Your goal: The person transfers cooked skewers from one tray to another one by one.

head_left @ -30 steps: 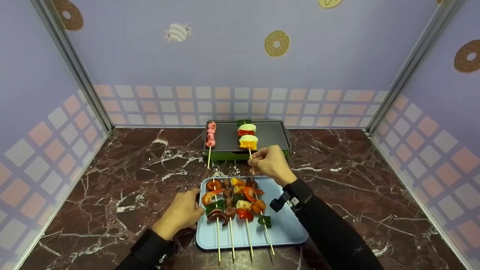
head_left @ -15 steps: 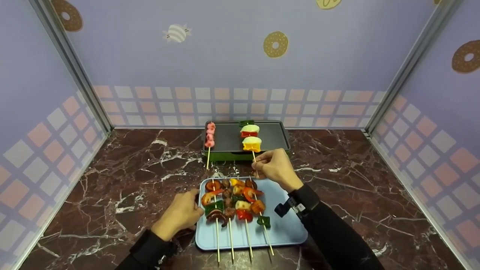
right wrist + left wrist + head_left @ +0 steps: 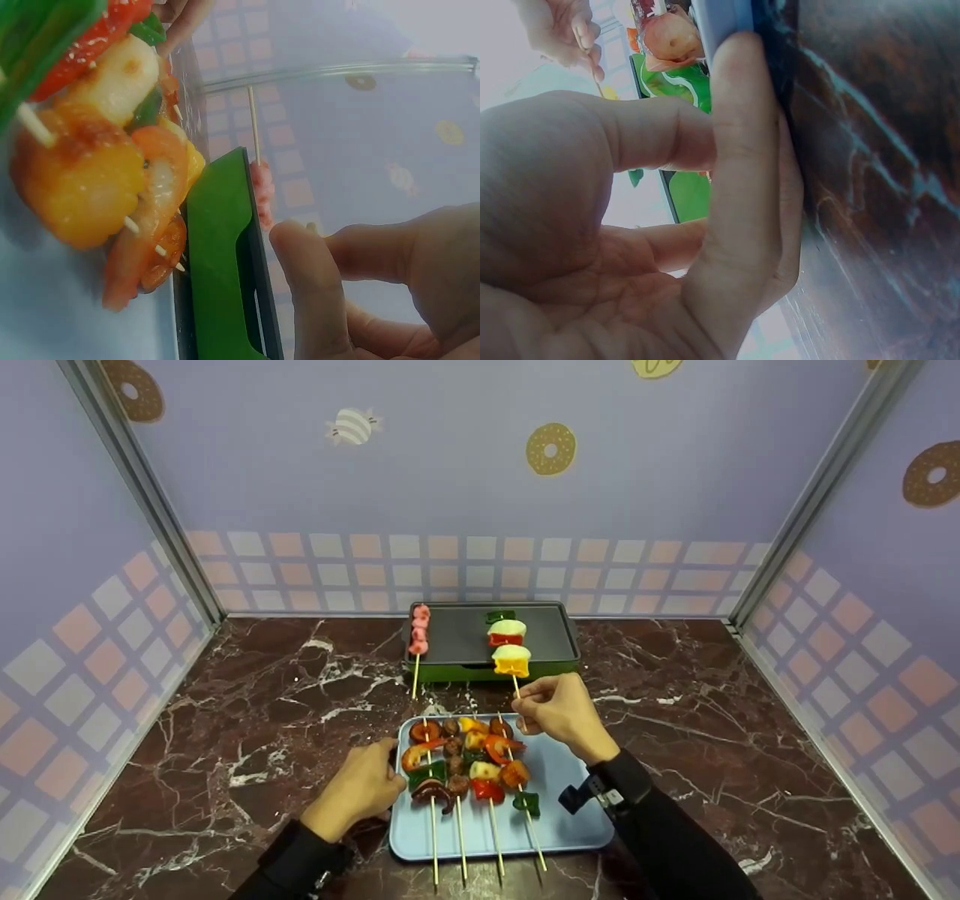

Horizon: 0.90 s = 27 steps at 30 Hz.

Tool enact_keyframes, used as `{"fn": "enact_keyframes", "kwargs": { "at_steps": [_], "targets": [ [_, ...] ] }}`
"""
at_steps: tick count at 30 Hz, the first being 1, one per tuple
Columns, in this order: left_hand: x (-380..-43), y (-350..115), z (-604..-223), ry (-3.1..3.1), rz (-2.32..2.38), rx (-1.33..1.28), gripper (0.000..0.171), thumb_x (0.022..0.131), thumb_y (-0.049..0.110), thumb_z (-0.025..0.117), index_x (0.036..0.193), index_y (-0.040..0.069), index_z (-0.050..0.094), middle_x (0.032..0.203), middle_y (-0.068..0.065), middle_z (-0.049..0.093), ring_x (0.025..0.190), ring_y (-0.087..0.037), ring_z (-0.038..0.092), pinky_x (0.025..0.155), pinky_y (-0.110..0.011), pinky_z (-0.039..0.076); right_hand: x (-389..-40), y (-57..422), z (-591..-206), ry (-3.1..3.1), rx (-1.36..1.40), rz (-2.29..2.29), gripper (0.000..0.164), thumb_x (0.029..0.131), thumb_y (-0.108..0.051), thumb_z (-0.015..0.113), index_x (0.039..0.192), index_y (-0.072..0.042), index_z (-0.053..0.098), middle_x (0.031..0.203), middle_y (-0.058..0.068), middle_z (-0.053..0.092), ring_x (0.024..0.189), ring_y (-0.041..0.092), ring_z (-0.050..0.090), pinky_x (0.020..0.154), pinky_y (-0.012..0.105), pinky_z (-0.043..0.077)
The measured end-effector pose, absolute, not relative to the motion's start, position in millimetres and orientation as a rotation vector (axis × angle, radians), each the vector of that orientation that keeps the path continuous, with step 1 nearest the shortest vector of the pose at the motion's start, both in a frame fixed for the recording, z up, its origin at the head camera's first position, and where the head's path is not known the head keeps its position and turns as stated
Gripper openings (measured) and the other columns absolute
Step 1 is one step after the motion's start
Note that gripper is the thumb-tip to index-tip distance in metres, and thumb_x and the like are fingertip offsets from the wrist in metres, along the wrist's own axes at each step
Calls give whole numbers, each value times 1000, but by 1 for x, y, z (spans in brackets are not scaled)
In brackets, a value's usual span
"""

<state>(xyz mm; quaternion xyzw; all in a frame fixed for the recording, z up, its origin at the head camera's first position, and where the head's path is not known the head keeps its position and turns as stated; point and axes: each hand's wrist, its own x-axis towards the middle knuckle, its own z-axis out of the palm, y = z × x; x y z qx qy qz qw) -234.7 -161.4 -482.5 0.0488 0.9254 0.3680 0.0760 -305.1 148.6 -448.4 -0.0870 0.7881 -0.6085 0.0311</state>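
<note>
My right hand (image 3: 562, 716) pinches the bare stick of a vegetable skewer (image 3: 511, 661) between thumb and fingertips. Green, white, red and yellow pieces sit on that skewer, which overlaps the front half of the black grill plate (image 3: 461, 641) in the head view. In the right wrist view only the stick's tip (image 3: 311, 226) shows at the fingertips. My left hand (image 3: 360, 784) grips the left edge of a light blue tray (image 3: 570, 832), thumb and fingers at its rim in the left wrist view. Several cooked-looking skewers (image 3: 486, 771) lie side by side on the tray.
A pink skewer (image 3: 419, 631) lies along the grill's left side, its stick jutting past the front. The grill's green base (image 3: 450, 672) stands behind the tray on a dark marbled table (image 3: 262, 720). Patterned wall panels (image 3: 480, 472) enclose the back and both sides.
The right hand has moved right and toward me, drawing the vegetable skewer the same way over the grill. My left hand stays at the tray's edge.
</note>
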Motion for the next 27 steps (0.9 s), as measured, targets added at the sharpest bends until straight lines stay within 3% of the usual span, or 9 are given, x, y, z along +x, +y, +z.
{"fn": "enact_keyframes", "kwargs": {
  "at_steps": [11,27],
  "targets": [
    [-234,-162,-482,2780,1088,152,73,85,-3,64,153,-10,37,73,-3,62,47,-15,62,41,-29,57,-292,156,-450,2399,-224,-1918,8,91,-3,76,98,1,75,94,25,71,70,32,75,66,42,68],
    [-234,-163,-481,2823,1051,168,71,85,-1,65,151,-10,41,72,-1,61,48,-13,61,42,-27,57,-278,169,-458,2415,-208,-1891,11,88,-3,79,97,1,75,95,20,69,70,34,75,65,41,68]
  ]
}}
